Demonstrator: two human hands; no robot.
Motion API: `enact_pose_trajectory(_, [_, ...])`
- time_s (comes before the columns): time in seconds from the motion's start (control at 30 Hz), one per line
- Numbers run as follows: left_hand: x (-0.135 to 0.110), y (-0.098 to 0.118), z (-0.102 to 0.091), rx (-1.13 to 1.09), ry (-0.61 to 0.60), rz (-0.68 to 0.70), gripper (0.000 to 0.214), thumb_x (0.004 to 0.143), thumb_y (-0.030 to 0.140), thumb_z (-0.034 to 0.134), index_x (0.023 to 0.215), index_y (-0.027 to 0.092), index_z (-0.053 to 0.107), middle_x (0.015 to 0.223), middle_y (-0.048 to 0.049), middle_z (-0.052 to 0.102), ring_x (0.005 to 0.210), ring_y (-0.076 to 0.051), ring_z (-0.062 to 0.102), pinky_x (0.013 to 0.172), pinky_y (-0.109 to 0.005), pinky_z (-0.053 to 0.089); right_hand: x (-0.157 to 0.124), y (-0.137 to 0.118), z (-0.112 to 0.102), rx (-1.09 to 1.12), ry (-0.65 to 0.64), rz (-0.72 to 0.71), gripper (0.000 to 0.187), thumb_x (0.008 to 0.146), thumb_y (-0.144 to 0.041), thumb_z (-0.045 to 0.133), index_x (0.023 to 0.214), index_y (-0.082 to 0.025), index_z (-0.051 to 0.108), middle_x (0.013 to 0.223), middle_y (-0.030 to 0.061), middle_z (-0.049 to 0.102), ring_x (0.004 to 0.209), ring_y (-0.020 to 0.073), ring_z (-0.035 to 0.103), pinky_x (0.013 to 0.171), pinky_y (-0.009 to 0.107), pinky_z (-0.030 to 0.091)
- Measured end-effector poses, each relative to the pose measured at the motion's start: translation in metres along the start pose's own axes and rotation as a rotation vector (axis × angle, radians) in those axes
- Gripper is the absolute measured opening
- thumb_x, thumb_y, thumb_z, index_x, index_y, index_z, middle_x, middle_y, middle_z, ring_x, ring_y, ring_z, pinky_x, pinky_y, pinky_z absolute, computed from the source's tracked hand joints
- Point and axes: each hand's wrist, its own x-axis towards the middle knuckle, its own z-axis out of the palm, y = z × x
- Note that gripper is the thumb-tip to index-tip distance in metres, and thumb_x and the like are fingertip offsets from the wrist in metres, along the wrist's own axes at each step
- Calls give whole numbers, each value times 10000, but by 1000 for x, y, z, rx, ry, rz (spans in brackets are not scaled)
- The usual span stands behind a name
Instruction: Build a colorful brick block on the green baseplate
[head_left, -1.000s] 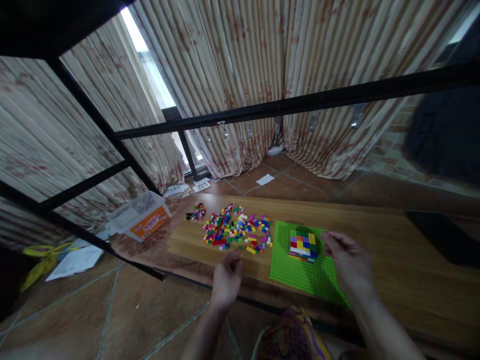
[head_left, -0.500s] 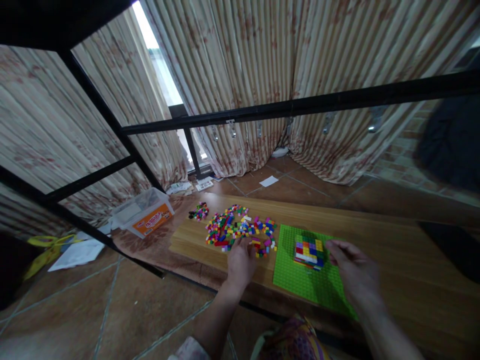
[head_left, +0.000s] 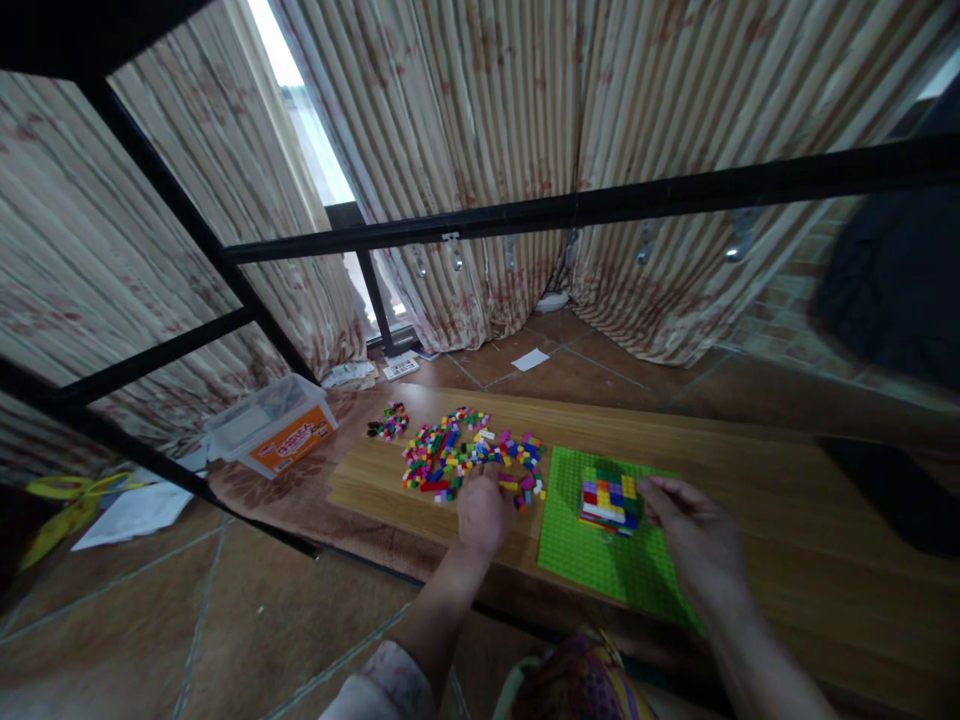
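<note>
My left hand (head_left: 482,508) reaches into the near side of a loose pile of small coloured toy bricks (head_left: 435,450). Its fingers point down among them, the tips hidden. A low block built of bricks in many colours (head_left: 609,498) stands on a bright green studded baseplate (head_left: 570,545). My right hand (head_left: 686,525) is at the right side of this block, over the plate, with thumb and fingertips pinched together. Whatever lies in the pinch is too small to make out.
The wooden board (head_left: 382,492) carries the bricks and the plate. A smaller brick heap (head_left: 390,422) lies at its left end, beside a clear plastic box (head_left: 274,425) with an orange label. A dark flat object (head_left: 892,490) lies at the right. A black metal bar (head_left: 525,215) crosses beyond the board.
The view has shifted slightly. My left hand has moved a little further into the brick pile. My right hand stays pinched beside the built block, slightly closer to it.
</note>
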Motion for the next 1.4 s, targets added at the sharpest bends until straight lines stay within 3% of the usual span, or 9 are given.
enact_pose_trajectory(0.27, [6,-2,-4,19,-23,13,399,738,7,517,1069,195,637,1012,-84,703,978,-215,621,943,-313,417,0,1,0,-1,-24,16,334,598,-464,745,765,-178,700,633,14,636,576,145,534,550,278,425])
enact_pose_trajectory(0.47, [3,7,-1,5,-13,66,333,777,36,473,1027,154,659,984,-106,693,996,-225,616,935,-321,432,0,2,0,-13,-37,18,331,601,-467,746,762,-182,702,630,12,632,584,145,531,559,279,427])
enact_pose_trajectory(0.63, [-1,8,2,-43,-2,78,356,802,38,451,1040,200,662,970,-63,702,971,-193,622,942,-301,432,2,5,-1,-30,-34,31,347,584,-477,737,771,-188,701,653,13,648,594,149,536,570,286,429])
enact_pose_trajectory(0.73, [9,4,-1,-25,34,40,321,857,102,428,1064,183,659,969,-92,699,975,-222,616,905,-326,454,3,5,-2,-36,-34,31,358,583,-484,734,778,-185,700,664,20,654,603,159,549,582,298,437])
enact_pose_trajectory(0.87, [39,2,-9,72,21,82,339,838,109,463,1089,201,671,1003,-102,697,1022,-230,605,967,-337,419,2,4,-2,-73,-33,14,344,601,-481,727,773,-185,706,664,28,663,610,170,564,598,310,448])
enact_pose_trajectory(1.03, [68,3,-8,98,-20,120,251,803,153,542,972,210,719,1006,-96,715,1067,-230,604,1047,-333,359,1,6,0,-53,-44,4,345,614,-496,720,773,-191,707,688,28,673,624,170,562,598,308,448])
enact_pose_trajectory(1.27, [76,14,2,148,-33,74,247,756,107,547,899,124,747,861,-182,725,930,-298,669,973,-397,423,3,7,2,-40,-59,19,345,604,-495,727,767,-191,712,724,29,685,686,179,577,669,324,452])
enact_pose_trajectory(1.4, [76,16,3,145,-25,72,244,729,80,556,877,119,747,866,-194,721,952,-318,667,982,-418,415,2,6,3,-11,-67,15,348,593,-491,735,757,-186,708,717,30,685,681,180,575,664,326,452])
